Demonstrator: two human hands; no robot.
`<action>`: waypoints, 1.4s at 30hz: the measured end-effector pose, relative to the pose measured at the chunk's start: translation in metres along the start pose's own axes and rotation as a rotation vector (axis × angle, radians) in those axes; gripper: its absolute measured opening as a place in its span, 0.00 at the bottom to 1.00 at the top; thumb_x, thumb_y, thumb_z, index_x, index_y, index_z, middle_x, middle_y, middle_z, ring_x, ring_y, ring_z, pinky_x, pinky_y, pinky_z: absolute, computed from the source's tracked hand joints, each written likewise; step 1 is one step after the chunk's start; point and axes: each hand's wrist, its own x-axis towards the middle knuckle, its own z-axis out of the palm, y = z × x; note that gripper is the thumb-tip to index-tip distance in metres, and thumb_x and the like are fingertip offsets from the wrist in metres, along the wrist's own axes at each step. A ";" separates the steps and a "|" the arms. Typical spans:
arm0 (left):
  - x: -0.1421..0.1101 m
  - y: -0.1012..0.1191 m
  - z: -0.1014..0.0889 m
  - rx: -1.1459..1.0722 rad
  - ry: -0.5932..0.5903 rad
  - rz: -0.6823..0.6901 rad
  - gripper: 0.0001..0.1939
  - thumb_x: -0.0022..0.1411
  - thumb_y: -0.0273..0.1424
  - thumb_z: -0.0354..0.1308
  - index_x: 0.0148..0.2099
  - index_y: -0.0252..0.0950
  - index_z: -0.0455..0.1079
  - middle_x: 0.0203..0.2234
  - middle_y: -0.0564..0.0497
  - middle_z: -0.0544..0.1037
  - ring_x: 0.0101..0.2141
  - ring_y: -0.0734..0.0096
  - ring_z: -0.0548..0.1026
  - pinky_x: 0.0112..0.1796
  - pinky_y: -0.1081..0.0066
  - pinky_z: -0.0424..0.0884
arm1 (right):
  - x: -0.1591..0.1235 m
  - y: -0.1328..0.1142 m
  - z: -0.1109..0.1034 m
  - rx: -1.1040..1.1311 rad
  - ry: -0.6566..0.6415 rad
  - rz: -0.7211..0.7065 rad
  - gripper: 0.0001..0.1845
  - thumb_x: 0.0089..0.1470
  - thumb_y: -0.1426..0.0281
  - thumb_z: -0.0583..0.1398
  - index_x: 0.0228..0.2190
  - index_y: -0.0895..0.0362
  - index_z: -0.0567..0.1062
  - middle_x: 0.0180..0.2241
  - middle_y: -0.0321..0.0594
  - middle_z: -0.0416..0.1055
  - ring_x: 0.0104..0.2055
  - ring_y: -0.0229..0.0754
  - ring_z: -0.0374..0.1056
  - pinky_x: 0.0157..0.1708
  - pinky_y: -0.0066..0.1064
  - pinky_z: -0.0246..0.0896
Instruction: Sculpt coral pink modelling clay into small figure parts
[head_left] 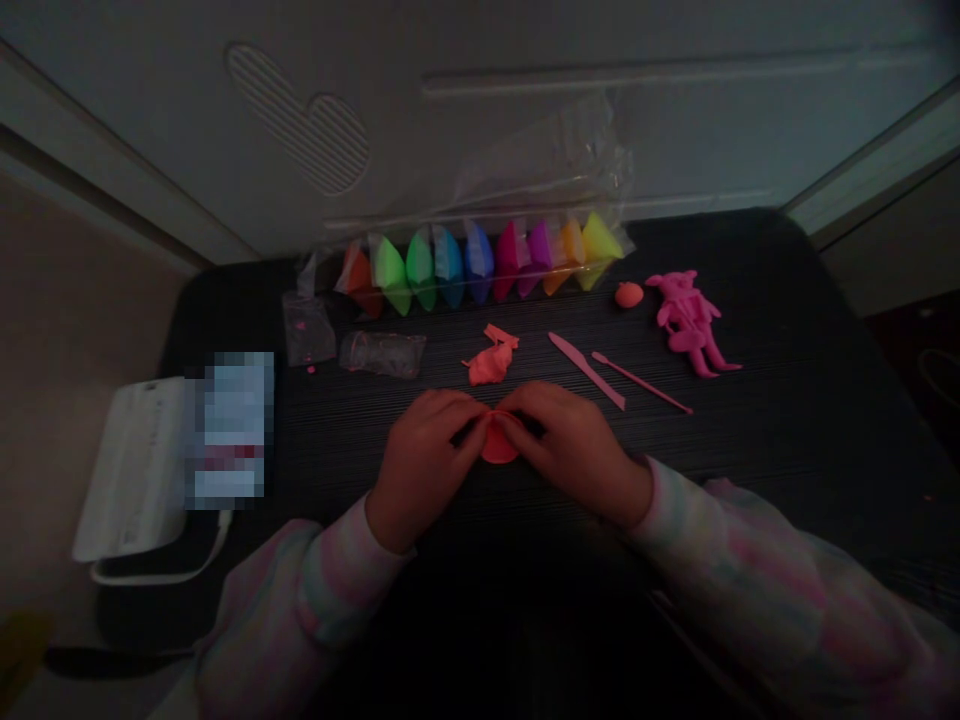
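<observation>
A flat round disc of coral-red modelling clay [501, 443] is pinched along its far edge by both hands. My left hand [433, 455] grips it from the left, thumb and fingertips together. From the right, my right hand [574, 440] pinches the same edge, its fingertips close to the left ones. Just beyond the fingers lies a torn, crumpled scrap of coral clay [491, 358]. To the right of that are a pink plastic clay knife [587, 370] and a thin pink modelling stick [641, 382].
A pink clay figure [691, 325] lies right, beside a small orange-red ball [628, 295]. Colourful clay packets [450, 268] in clear plastic line the back. Empty wrappers [382, 354] lie left. A white device [135, 470], a blurred screen [234, 430] and a cable [161, 578] occupy the left edge.
</observation>
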 end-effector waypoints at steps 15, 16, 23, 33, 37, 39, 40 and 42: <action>0.003 0.003 -0.005 -0.188 -0.058 -0.285 0.09 0.54 0.28 0.55 0.39 0.33 0.70 0.27 0.53 0.77 0.25 0.75 0.71 0.27 0.74 0.68 | -0.002 -0.001 -0.001 0.016 -0.009 0.025 0.08 0.54 0.70 0.54 0.33 0.57 0.73 0.32 0.39 0.72 0.35 0.40 0.68 0.38 0.32 0.61; 0.003 0.003 -0.006 -0.201 -0.069 -0.297 0.09 0.54 0.28 0.54 0.39 0.34 0.71 0.27 0.53 0.77 0.24 0.75 0.71 0.27 0.74 0.67 | -0.002 -0.001 -0.002 0.012 -0.001 0.033 0.07 0.54 0.70 0.54 0.32 0.57 0.73 0.31 0.38 0.72 0.34 0.40 0.68 0.36 0.32 0.61; 0.002 0.005 -0.009 -0.066 -0.146 -0.154 0.07 0.54 0.30 0.53 0.34 0.34 0.71 0.26 0.52 0.75 0.29 0.70 0.71 0.31 0.70 0.67 | -0.001 -0.001 -0.002 -0.021 -0.019 0.063 0.07 0.54 0.69 0.55 0.32 0.56 0.72 0.31 0.37 0.72 0.34 0.39 0.68 0.35 0.31 0.59; 0.000 0.004 -0.004 0.052 -0.122 -0.130 0.07 0.56 0.30 0.52 0.31 0.35 0.71 0.23 0.52 0.74 0.27 0.69 0.70 0.28 0.69 0.66 | -0.002 -0.005 -0.003 -0.057 -0.006 0.092 0.05 0.53 0.70 0.55 0.28 0.57 0.70 0.25 0.36 0.70 0.27 0.38 0.65 0.29 0.29 0.56; 0.000 0.002 -0.005 0.035 -0.124 -0.096 0.07 0.56 0.29 0.53 0.32 0.34 0.72 0.25 0.51 0.76 0.29 0.69 0.71 0.31 0.69 0.66 | -0.002 -0.007 -0.003 -0.075 -0.019 0.057 0.06 0.52 0.68 0.56 0.33 0.57 0.70 0.28 0.37 0.70 0.30 0.40 0.66 0.32 0.32 0.57; -0.001 0.002 -0.005 0.033 -0.122 -0.057 0.07 0.57 0.28 0.53 0.32 0.33 0.72 0.26 0.50 0.76 0.30 0.68 0.71 0.32 0.69 0.67 | -0.001 -0.006 -0.002 -0.042 -0.017 0.029 0.06 0.53 0.69 0.55 0.32 0.57 0.70 0.30 0.39 0.70 0.33 0.40 0.66 0.35 0.32 0.58; -0.001 0.002 -0.005 0.035 -0.118 -0.038 0.07 0.57 0.28 0.53 0.32 0.33 0.72 0.26 0.50 0.76 0.30 0.68 0.71 0.33 0.68 0.67 | -0.001 -0.006 -0.002 -0.024 -0.020 0.018 0.06 0.54 0.70 0.54 0.31 0.58 0.71 0.31 0.39 0.70 0.34 0.40 0.66 0.36 0.31 0.59; -0.002 0.002 -0.003 0.042 -0.109 -0.007 0.08 0.58 0.27 0.52 0.32 0.32 0.72 0.27 0.49 0.76 0.31 0.67 0.71 0.34 0.67 0.67 | -0.002 -0.005 -0.002 0.005 -0.028 0.012 0.07 0.54 0.71 0.53 0.30 0.58 0.71 0.30 0.39 0.70 0.35 0.39 0.66 0.36 0.30 0.59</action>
